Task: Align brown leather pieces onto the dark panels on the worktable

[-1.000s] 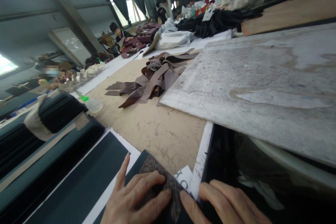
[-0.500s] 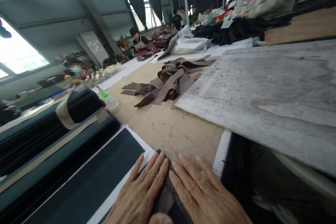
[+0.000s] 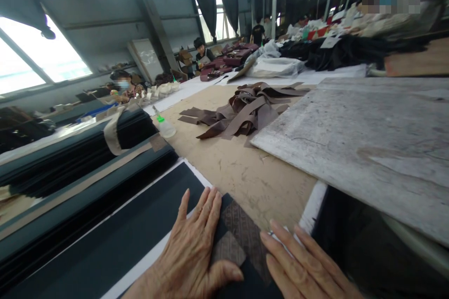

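We press our left hand [image 3: 191,254] flat, fingers spread, on the patterned brown piece [image 3: 242,233] at the near edge of the counter [image 3: 245,173]. Our right hand [image 3: 305,268] lies open just right of that piece, its grip pinching nothing; brown leather strips [image 3: 245,110] lie well beyond it.

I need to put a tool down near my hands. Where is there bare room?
Bare tan tabletop lies between the patterned piece, the grey board and the brown strips. The board is bare too. Left, dark stacks crowd it.

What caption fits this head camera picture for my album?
Two bare hands, left hand and right hand, press flat on a dark patterned fabric piece.
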`<state>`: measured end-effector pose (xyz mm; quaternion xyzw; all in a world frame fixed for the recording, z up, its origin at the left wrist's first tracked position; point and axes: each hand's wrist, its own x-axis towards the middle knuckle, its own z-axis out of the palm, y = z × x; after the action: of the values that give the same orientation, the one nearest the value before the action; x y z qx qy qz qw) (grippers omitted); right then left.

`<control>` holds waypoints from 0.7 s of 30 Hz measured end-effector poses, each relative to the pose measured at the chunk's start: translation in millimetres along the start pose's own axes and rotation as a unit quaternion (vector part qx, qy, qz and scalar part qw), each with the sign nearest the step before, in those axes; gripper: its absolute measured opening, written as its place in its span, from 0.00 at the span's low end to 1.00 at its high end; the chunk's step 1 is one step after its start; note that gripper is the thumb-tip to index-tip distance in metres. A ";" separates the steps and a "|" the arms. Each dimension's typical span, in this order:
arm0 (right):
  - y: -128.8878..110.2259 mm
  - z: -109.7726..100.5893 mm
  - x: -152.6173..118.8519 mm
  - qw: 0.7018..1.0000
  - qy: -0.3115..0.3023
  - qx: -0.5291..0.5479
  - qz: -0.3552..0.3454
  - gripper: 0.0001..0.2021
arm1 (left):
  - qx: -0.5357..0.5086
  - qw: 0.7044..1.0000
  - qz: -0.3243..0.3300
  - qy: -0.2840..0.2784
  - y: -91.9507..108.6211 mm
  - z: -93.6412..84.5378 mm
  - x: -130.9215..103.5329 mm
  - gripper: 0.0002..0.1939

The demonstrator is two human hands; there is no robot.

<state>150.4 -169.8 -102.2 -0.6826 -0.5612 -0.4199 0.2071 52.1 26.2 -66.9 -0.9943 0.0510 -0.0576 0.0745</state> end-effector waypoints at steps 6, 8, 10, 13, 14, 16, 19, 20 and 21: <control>4.5 11.1 21.6 0.987 -0.128 0.013 -0.101 0.24 | -0.081 0.996 -0.020 -0.026 -3.0 3.3 -1.8 0.50; 3.4 15.9 21.2 0.985 -0.141 0.018 -0.101 0.22 | -0.111 0.993 -0.024 -0.036 -4.0 2.3 -1.9 0.46; 2.8 18.9 20.7 0.982 -0.148 0.021 -0.112 0.22 | -0.138 0.989 -0.033 -0.040 -4.7 2.3 -2.0 0.41; 4.8 18.3 23.1 0.979 -0.158 0.038 -0.122 0.22 | -0.184 0.981 -0.060 -0.019 -5.9 6.9 -3.7 0.34; 6.2 16.5 24.5 0.977 -0.167 0.049 -0.125 0.24 | -0.198 0.977 -0.073 0.000 -6.5 9.3 -5.1 0.32; 10.3 10.4 27.1 0.974 -0.176 0.097 -0.107 0.27 | -0.226 0.966 -0.115 0.048 -7.6 13.2 -9.7 0.26; 18.7 -2.9 30.1 0.957 -0.168 0.232 0.051 0.27 | -0.253 0.939 -0.214 0.090 -6.9 9.6 -18.8 0.21; 21.6 -7.0 31.2 0.940 -0.161 0.272 0.129 0.24 | -0.251 0.932 -0.245 0.087 -5.8 5.2 -21.2 0.20; 24.4 -10.3 32.7 0.919 -0.156 0.299 0.202 0.21 | -0.244 0.929 -0.269 0.077 -4.4 -0.6 -22.6 0.19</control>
<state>170.4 -165.2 -65.5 -0.7443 -0.5363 -0.0697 0.3919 30.0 32.9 -68.1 -0.9508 -0.1999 -0.1372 -0.1927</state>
